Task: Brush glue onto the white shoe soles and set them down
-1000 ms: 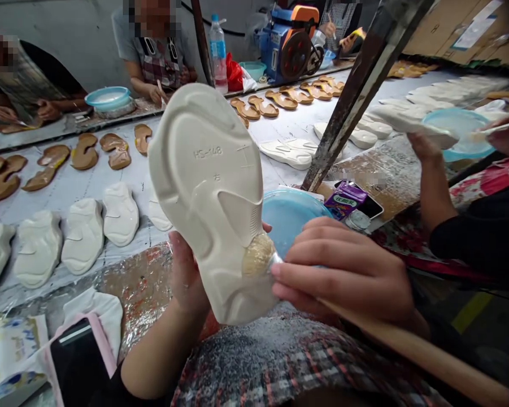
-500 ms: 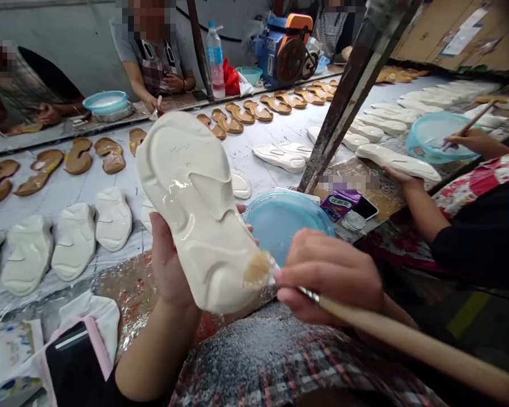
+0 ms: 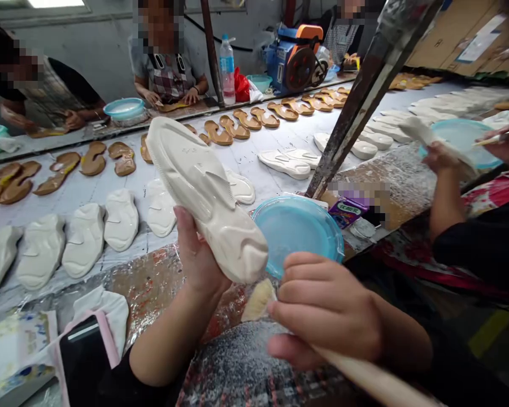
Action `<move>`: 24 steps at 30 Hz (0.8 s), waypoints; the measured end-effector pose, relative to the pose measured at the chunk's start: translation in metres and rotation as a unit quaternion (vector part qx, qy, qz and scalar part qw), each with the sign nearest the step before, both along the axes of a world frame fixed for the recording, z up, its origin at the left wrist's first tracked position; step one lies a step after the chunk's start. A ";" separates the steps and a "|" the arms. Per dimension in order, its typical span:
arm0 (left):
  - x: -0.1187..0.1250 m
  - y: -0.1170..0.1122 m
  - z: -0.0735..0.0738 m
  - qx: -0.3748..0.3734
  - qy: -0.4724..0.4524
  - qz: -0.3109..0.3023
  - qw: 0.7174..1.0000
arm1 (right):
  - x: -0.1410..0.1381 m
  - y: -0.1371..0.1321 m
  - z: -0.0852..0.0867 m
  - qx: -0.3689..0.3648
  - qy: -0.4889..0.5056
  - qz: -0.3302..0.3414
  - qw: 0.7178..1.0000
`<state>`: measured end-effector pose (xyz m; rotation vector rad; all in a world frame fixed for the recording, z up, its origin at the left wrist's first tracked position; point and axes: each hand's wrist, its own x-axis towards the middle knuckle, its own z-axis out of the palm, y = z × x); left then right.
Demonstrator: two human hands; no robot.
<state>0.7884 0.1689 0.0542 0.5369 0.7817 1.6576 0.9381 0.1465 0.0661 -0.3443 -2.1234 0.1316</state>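
Observation:
A white shoe sole (image 3: 203, 192), wet and glossy, is held up and tilted in my left hand (image 3: 201, 257), with the thumb along its near side and the other fingers hidden behind. My right hand (image 3: 326, 311) is closed around a wooden-handled brush; its pale bristles (image 3: 257, 299) are just below the sole's lower end, apart from it. The brush's handle (image 3: 373, 376) runs down to the lower right. Behind my right hand stands a light blue bowl (image 3: 299, 229) containing whitish liquid.
White soles (image 3: 83, 240) line the near side of the belt, brown pieces (image 3: 256, 120) the far side. A slanted metal post (image 3: 356, 96) rises at right of centre. A phone (image 3: 87, 356) lies at lower left. Co-workers sit opposite; another person's hand (image 3: 440, 157) holds a sole at right.
The brush has come off the sole and dropped lower. The sole has turned and tilted more onto its side in my left hand. At right, a co-worker has lifted a sole higher.

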 end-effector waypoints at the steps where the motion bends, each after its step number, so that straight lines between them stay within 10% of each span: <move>1: -0.001 0.001 0.001 0.004 0.001 -0.001 1.000 | 0.003 0.000 0.000 -0.027 0.013 0.000 1.000; 9: -0.022 0.009 0.000 0.004 -0.024 -0.041 0.999 | 0.015 -0.004 -0.013 -0.083 0.061 0.009 0.995; 13: -0.022 -0.007 -0.016 -0.038 0.023 -0.167 0.985 | 0.027 -0.004 0.002 -0.159 0.118 -0.053 0.979; 17: -0.011 -0.024 -0.027 -0.032 0.031 -0.294 0.955 | 0.030 0.008 0.022 -0.078 0.131 -0.118 0.981; 24: -0.006 -0.026 -0.023 0.049 0.113 -0.252 0.960 | 0.025 0.008 0.022 -0.011 0.102 -0.164 0.981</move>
